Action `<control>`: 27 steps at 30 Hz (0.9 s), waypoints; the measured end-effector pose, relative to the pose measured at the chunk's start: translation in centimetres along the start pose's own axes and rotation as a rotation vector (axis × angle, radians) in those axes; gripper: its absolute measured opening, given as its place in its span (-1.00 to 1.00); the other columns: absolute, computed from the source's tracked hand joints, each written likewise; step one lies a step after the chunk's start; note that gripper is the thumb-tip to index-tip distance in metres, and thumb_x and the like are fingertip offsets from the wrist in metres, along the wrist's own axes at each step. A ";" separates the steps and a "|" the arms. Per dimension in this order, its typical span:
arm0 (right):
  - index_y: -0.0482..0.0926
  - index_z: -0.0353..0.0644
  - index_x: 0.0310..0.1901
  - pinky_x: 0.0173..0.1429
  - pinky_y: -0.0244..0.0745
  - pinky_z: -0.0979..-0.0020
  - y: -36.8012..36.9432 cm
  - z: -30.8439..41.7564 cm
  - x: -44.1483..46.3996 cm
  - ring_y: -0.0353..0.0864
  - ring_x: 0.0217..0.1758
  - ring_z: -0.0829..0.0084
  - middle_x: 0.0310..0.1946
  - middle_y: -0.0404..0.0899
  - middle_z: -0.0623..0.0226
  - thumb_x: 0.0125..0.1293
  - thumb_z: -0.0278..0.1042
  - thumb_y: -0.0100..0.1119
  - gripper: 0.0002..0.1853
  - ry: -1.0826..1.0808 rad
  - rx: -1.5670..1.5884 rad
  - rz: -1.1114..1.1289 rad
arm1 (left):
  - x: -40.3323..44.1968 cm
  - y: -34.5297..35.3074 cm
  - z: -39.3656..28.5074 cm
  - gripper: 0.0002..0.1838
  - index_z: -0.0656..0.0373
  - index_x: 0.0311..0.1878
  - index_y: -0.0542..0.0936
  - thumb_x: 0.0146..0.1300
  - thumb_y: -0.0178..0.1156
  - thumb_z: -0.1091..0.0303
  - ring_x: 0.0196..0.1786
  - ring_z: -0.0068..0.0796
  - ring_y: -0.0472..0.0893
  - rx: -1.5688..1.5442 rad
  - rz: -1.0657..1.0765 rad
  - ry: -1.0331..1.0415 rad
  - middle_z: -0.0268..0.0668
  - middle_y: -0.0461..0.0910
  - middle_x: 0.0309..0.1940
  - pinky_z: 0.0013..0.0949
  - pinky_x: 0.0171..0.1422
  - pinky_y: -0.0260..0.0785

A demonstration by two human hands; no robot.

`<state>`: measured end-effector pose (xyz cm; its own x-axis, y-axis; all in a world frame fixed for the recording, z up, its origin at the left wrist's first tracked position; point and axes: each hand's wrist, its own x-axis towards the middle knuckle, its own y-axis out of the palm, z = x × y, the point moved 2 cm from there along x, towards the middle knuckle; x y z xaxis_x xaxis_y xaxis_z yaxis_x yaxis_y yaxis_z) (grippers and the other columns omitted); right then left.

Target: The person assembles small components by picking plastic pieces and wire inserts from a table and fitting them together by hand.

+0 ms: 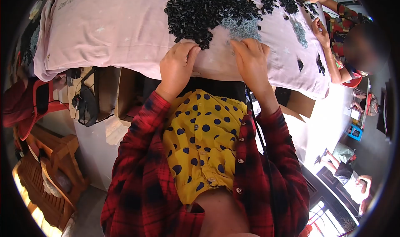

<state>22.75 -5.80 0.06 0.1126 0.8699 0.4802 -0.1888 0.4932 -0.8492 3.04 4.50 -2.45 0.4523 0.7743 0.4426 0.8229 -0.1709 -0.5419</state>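
A large heap of small black cylindrical pieces point(191, 14) lies on the pink cloth point(112, 29). Beside it is a smaller pile of tiny grey-blue pieces point(241, 27). My left hand point(177, 66) is closed in a pinch at the near edge of the black heap; whatever is between its fingertips is too small to make out. Just below the grey-blue pile, my right hand point(253, 60) is also closed, thumb and fingers together, and its fingertips hide what they hold, if anything.
Another person's hand point(321, 32) rests at the cloth's right side, near a second grey-blue pile point(300, 34) and small black clusters point(320, 64). A cardboard box point(300, 104) sits under the cloth's edge. A wooden chair point(50, 166) and a red chair point(37, 106) stand left.
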 end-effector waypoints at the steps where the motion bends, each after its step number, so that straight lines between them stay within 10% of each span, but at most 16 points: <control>1: 0.74 -0.09 -0.07 0.09 0.29 0.24 0.3 -0.2 0.1 0.59 -0.10 0.28 -0.24 0.58 0.37 0.25 -0.51 0.35 -0.79 -0.003 0.004 -0.015 | 0.0 0.0 0.0 -0.89 0.11 -0.21 0.65 0.32 0.36 0.32 -0.25 -0.12 0.68 0.000 -0.003 0.016 -0.26 0.70 -0.29 -0.21 -0.20 0.54; 27: 0.60 -0.04 -0.22 0.06 0.32 0.12 0.9 -2.1 1.4 0.54 -0.02 0.19 -0.22 0.51 0.36 0.20 -0.41 0.39 -0.84 0.015 0.175 0.114 | -0.1 0.0 0.3 -0.89 0.11 -0.20 0.66 0.33 0.36 0.32 -0.25 -0.12 0.69 0.012 0.027 0.057 -0.26 0.70 -0.28 -0.21 -0.21 0.54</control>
<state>24.82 -4.12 -0.49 0.0955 0.9205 0.3790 -0.3671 0.3865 -0.8461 2.85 4.67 -2.70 0.4931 0.7339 0.4673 0.8063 -0.1836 -0.5623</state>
